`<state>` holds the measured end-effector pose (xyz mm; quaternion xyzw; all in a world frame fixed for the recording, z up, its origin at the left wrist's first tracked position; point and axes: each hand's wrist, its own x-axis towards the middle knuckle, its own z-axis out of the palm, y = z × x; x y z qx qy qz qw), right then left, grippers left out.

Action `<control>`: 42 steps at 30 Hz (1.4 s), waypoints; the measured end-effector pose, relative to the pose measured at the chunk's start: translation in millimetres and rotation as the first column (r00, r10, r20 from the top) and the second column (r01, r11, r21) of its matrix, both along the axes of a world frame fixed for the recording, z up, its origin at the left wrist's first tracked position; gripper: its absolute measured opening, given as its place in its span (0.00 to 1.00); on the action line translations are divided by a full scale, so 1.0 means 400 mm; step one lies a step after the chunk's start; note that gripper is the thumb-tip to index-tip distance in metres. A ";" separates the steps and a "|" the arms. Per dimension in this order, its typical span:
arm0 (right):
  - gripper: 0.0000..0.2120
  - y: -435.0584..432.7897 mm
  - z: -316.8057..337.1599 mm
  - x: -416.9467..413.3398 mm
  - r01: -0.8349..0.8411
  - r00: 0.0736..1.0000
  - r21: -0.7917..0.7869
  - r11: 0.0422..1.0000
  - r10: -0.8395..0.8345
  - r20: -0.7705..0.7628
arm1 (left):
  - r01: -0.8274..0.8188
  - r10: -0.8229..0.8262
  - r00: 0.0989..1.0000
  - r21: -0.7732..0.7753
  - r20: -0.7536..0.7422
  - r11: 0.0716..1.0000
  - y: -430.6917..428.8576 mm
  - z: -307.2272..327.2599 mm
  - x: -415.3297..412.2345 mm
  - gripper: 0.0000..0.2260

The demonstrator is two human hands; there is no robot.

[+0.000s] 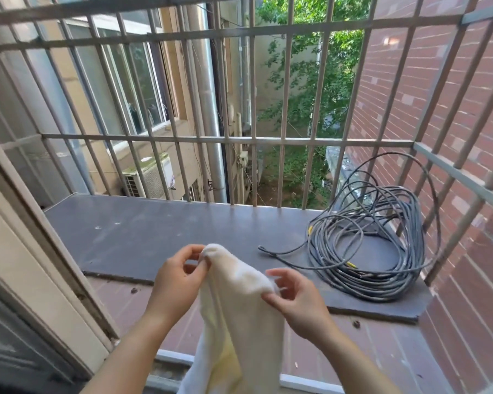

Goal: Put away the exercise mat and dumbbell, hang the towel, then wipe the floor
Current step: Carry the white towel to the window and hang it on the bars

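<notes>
**Towel held upright at the barred ledge**

You held the towel (241, 314) before the dark board (168, 231). Its long axis hung straight down, and its top edge slanted from upper left to lower right. Your left hand (177, 277) pinched the higher corner and your right hand (296, 297) the lower, thumbs against fingertips. A cable coil (382, 251) lay to the right.
</notes>
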<state>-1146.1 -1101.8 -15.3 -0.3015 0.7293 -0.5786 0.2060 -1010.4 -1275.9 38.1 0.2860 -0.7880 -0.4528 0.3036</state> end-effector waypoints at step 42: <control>0.41 -0.054 0.150 -0.008 -0.031 0.958 0.064 0.997 0.048 -0.284 | 0.079 -0.100 0.992 -0.266 -0.070 0.961 -0.022 0.284 -0.059 0.05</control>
